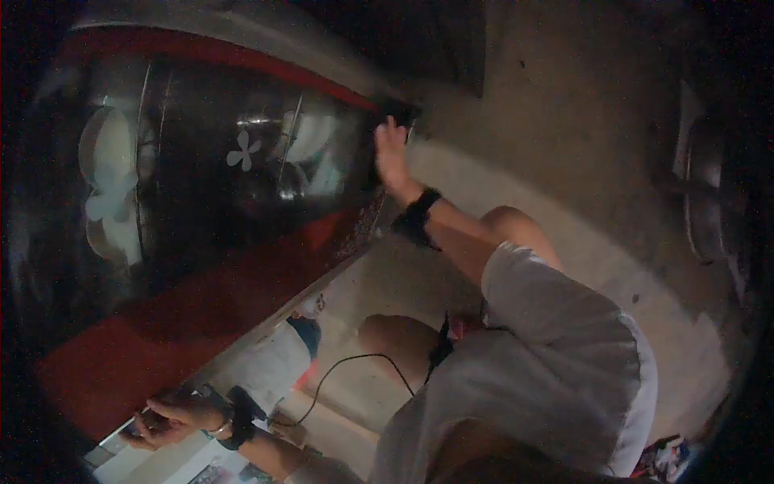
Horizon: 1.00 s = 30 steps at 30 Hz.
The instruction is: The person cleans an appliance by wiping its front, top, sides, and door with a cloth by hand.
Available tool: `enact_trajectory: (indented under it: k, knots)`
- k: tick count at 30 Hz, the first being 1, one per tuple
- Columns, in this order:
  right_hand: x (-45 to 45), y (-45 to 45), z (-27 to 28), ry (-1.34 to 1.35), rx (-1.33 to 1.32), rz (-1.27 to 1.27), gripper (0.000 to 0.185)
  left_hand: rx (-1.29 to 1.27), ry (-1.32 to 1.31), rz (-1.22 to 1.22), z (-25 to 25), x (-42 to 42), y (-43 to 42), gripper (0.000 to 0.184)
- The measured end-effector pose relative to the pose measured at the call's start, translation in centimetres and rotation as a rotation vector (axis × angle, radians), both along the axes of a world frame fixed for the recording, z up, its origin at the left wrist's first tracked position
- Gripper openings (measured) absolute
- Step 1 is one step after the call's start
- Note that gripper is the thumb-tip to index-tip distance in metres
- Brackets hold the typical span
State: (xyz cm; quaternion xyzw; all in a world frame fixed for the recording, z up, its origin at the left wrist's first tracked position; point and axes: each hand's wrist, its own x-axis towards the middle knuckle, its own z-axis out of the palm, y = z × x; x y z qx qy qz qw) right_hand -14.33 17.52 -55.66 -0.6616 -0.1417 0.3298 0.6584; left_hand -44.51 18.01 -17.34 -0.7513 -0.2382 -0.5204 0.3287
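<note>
A large dark glossy panel with a red border and pale flower shapes lies at the left of the view. Against its right end, my right hand is raised with fingers extended, a black band round the wrist. Near the panel's lower left corner is my left hand, its fingers curled at the edge; a black band and a bracelet circle that wrist. The fingertips are dim, and whether they grip the edge is unclear.
A thin black cable loops below the panel. White bags or cloth lie under its lower edge. Round metal objects stand at the far right. Small mixed items lie at the bottom right on the floor.
</note>
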Motion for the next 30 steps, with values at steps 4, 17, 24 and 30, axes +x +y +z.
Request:
enact_trajectory:
  k: [4, 17, 24, 30]
  knots:
    - [-1.1, -1.9, 5.3, 0.251, -0.01, 0.038, 0.068, 0.044, 0.025, 0.0, 0.1, 1.1, 0.0, 0.024]
    - [-4.7, -1.2, -0.2, -0.205, -0.051, -0.056, 0.052, 0.024, 0.052, -0.062, -0.4, 2.3, -0.5, 0.029]
    - [-0.1, -4.7, 3.8, 0.79, 0.291, -0.085, 0.037, 0.105, 0.154, -0.062, 0.0, -1.0, 1.3, 0.026]
    - [-0.6, -7.7, 4.7, 0.914, 0.362, 0.086, 0.036, 0.199, 0.193, -0.15, 0.2, -3.0, 2.3, 0.026]
